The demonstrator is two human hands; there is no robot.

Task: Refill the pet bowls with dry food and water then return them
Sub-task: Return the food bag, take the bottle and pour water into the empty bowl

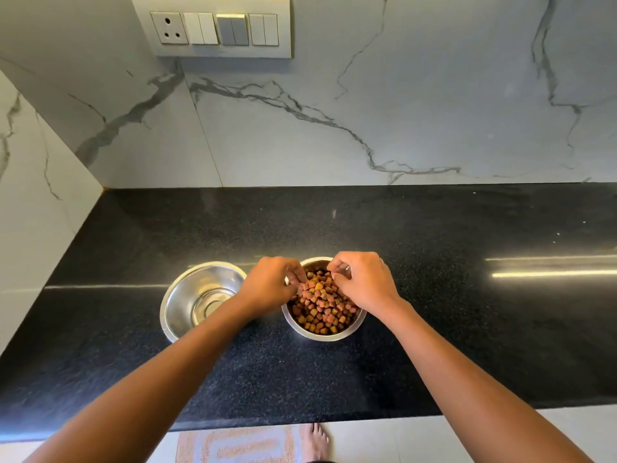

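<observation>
Two steel pet bowls stand side by side on the black counter (450, 329). The right bowl (321, 337) is heaped with brown and reddish dry kibble (325, 314). The left bowl (187, 305) holds no food, and I cannot tell whether it holds water. My left hand (270, 285) hovers over the kibble bowl's left rim, fingers curled down into the pile. My right hand (364, 282) is over the right rear rim, its fingertips bent onto the kibble too. The curled fingers hide whether either hand holds any pieces.
A marble wall rises behind the counter and at its left end, with a switch and socket panel (213, 28) high up. Below the counter's front edge lie a pink floor mat (240, 444) and a bare foot (317, 442).
</observation>
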